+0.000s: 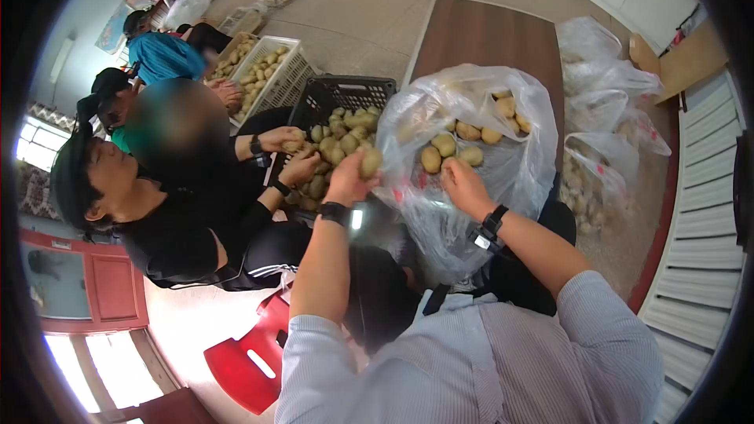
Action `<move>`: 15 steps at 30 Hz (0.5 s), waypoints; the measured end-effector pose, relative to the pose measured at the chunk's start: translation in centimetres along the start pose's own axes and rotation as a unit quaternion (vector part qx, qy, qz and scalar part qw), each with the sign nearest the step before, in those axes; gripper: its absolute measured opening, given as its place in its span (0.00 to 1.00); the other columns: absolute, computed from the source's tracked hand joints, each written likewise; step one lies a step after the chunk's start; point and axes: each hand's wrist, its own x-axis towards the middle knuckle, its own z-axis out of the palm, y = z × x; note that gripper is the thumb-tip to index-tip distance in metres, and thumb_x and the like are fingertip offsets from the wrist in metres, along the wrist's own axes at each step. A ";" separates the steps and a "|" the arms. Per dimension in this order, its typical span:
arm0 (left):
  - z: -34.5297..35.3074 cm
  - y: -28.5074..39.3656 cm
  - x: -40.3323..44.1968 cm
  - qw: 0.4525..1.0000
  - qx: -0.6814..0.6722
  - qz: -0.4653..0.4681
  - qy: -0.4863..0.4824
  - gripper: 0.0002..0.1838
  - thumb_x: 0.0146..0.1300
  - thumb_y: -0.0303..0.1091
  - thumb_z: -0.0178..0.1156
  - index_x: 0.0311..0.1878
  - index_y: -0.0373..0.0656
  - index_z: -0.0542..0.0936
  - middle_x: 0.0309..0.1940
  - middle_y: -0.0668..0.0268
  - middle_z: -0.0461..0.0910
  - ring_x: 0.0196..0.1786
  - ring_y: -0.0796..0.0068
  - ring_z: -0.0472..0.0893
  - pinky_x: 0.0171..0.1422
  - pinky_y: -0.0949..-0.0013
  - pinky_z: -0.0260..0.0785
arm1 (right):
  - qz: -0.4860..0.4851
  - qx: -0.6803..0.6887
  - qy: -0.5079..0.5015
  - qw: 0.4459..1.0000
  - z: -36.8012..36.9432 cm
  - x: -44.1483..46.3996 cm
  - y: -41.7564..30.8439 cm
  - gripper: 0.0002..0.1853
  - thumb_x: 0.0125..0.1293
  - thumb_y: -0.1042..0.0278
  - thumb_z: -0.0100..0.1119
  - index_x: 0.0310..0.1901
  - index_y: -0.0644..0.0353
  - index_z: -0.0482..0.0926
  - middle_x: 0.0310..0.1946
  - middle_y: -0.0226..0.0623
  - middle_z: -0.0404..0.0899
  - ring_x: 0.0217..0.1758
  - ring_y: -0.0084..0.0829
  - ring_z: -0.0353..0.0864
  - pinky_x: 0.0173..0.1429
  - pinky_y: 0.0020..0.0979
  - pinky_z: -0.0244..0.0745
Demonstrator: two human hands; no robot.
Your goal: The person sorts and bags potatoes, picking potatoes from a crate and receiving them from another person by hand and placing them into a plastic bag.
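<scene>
My left hand (350, 185) is closed around a yellowish-brown potato (371, 163), between the black crate (345, 86) and a clear plastic bag (393, 122). Over the bag's near side, my right hand (465, 185) has its fingers drawn together; whatever they grip, if anything, is hidden. Just beyond its fingertips lie several loose potatoes (431, 159) inside the wide-open bag. More potatoes (345, 141) heap up in the black crate to the left. A co-worker's two hands (294, 165) are over that crate, one with a potato.
A seated co-worker in black (196, 204) is close on my left, with other people farther back. White crates of potatoes (290, 51) stand beyond. A brown tabletop (487, 31) extends behind the bag. Filled plastic bags (601, 126) line the right; a red chair (251, 357) is at lower left.
</scene>
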 end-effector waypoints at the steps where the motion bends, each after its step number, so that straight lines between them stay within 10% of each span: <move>1: -0.7 -0.1 0.0 0.995 -0.076 -0.062 0.028 0.17 0.70 0.43 0.53 0.54 0.44 0.74 0.47 0.63 0.79 0.47 0.62 0.81 0.46 0.61 0.77 | 0.003 0.000 0.000 1.000 -0.3 -0.5 0.2 0.13 0.65 0.66 0.56 0.48 0.62 0.73 0.38 0.47 0.78 0.40 0.50 0.78 0.44 0.42 0.74; 3: -1.7 0.6 -0.8 0.978 -0.153 -0.106 0.098 0.16 0.69 0.41 0.54 0.54 0.43 0.74 0.46 0.63 0.79 0.46 0.61 0.81 0.43 0.60 0.77 | 0.013 -0.043 0.025 0.999 -0.6 -0.6 0.9 0.15 0.62 0.69 0.57 0.50 0.63 0.73 0.41 0.49 0.76 0.44 0.51 0.77 0.48 0.44 0.73; 6: -3.2 -1.0 -0.9 0.976 0.086 0.048 0.195 0.15 0.67 0.37 0.55 0.53 0.41 0.74 0.43 0.62 0.79 0.45 0.58 0.81 0.39 0.57 0.77 | -0.011 -0.081 0.017 0.996 -0.3 0.0 0.7 0.17 0.59 0.69 0.58 0.51 0.62 0.74 0.47 0.47 0.75 0.51 0.51 0.75 0.54 0.45 0.72; 9: -3.1 0.2 -0.9 0.896 -0.313 -0.106 0.297 0.14 0.68 0.35 0.53 0.53 0.41 0.73 0.39 0.64 0.78 0.43 0.57 0.81 0.33 0.54 0.76 | -0.052 -0.127 0.007 0.991 0.0 0.7 -0.3 0.18 0.58 0.71 0.57 0.52 0.59 0.74 0.53 0.44 0.73 0.51 0.50 0.74 0.54 0.45 0.73; 12: -3.1 1.1 -1.7 0.911 -0.303 -0.104 0.258 0.14 0.67 0.34 0.54 0.53 0.41 0.73 0.38 0.63 0.77 0.40 0.58 0.81 0.31 0.54 0.76 | -0.067 -0.177 -0.036 0.981 0.9 1.4 -0.6 0.20 0.57 0.74 0.55 0.54 0.56 0.74 0.57 0.41 0.71 0.53 0.49 0.73 0.54 0.45 0.72; 13: -4.0 -0.6 -1.4 0.972 -0.108 -0.005 0.207 0.13 0.66 0.36 0.55 0.51 0.41 0.74 0.37 0.62 0.77 0.39 0.57 0.81 0.33 0.55 0.75 | -0.065 -0.179 -0.035 0.981 1.0 1.6 -0.8 0.20 0.57 0.74 0.55 0.54 0.56 0.74 0.57 0.41 0.71 0.53 0.49 0.73 0.54 0.45 0.72; 15: -5.5 -3.4 -0.9 0.882 0.343 0.217 0.239 0.13 0.66 0.39 0.57 0.46 0.41 0.77 0.36 0.59 0.79 0.38 0.55 0.81 0.37 0.57 0.75 | -0.103 -0.199 -0.030 0.974 1.6 2.0 -1.0 0.22 0.57 0.75 0.52 0.56 0.54 0.74 0.60 0.39 0.71 0.53 0.48 0.72 0.53 0.46 0.72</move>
